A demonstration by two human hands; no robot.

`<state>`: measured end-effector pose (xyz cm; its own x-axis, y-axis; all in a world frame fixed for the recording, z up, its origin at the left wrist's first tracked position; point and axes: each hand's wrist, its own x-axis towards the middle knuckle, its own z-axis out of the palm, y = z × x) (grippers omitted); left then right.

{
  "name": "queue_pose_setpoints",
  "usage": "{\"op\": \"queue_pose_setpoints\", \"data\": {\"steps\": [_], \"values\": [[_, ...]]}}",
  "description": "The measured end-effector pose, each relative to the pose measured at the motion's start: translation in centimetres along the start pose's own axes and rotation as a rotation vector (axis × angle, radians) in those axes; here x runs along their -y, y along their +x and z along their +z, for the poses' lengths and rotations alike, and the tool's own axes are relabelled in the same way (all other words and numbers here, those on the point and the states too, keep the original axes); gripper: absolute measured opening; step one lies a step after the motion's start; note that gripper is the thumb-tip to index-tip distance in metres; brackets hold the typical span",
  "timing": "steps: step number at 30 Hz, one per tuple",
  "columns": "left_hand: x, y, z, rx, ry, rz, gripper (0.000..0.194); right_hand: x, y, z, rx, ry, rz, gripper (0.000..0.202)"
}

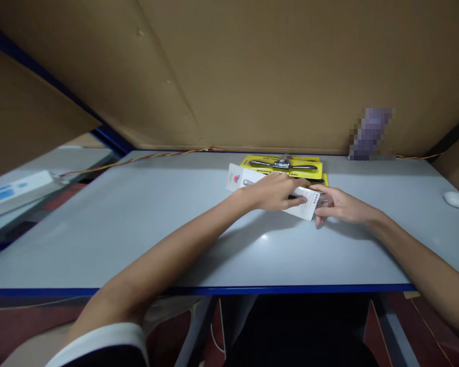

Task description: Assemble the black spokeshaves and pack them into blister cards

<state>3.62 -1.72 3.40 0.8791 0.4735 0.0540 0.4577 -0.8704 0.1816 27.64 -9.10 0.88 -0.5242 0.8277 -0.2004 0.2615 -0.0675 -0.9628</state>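
A white card package (309,206) with small dark print lies slantwise above the grey table, a clear plastic part showing at its right end. My left hand (277,191) is closed over the middle of the package, thumb and fingers round it. At the right end, my right hand (338,205) pinches the clear plastic edge between thumb and fingers. Just behind are yellow packages (283,165), stacked, the top one showing a black-handled metal tool (282,162). My left hand hides part of the stack and the white package's centre.
A white mouse-shaped object (458,200) rests at the table's (99,239) far right. A blurred purple item (371,133) stands against the back panel. Red and yellow wires (149,159) run along the rear edge. On a neighbouring table at left is a white box (21,193).
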Motion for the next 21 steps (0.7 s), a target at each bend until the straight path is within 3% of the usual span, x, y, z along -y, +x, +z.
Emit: {"op": "queue_pose_setpoints", "data": {"steps": [3, 6, 12, 15, 18, 21], "values": [[0.6, -0.2, -1.3, 0.092, -0.132, -0.017, 0.034, -0.6, 0.1, -0.4, 0.053, 0.075, -0.034, 0.059], [0.9, -0.1, -1.5, 0.096, -0.158, -0.088, 0.022, -1.0, 0.2, -0.4, 0.069, 0.107, -0.066, 0.052], [0.0, 0.2, -1.1, 0.07, -0.029, -0.206, 0.03, -1.1, 0.2, 0.2, -0.017, 0.049, -0.045, 0.043], [-0.8, 0.3, -0.7, -0.002, 0.039, -0.253, 0.035, -1.0, 0.2, 0.3, -0.141, -0.023, -0.082, 0.039], [-1.5, 0.5, -0.2, -0.076, 0.121, -0.254, 0.04, -0.9, 0.4, 0.1, -0.279, -0.09, -0.125, 0.038], [-1.6, 0.5, 0.0, -0.074, 0.135, -0.207, 0.04, -0.9, 0.4, -0.1, -0.28, -0.103, -0.118, 0.04]]}}
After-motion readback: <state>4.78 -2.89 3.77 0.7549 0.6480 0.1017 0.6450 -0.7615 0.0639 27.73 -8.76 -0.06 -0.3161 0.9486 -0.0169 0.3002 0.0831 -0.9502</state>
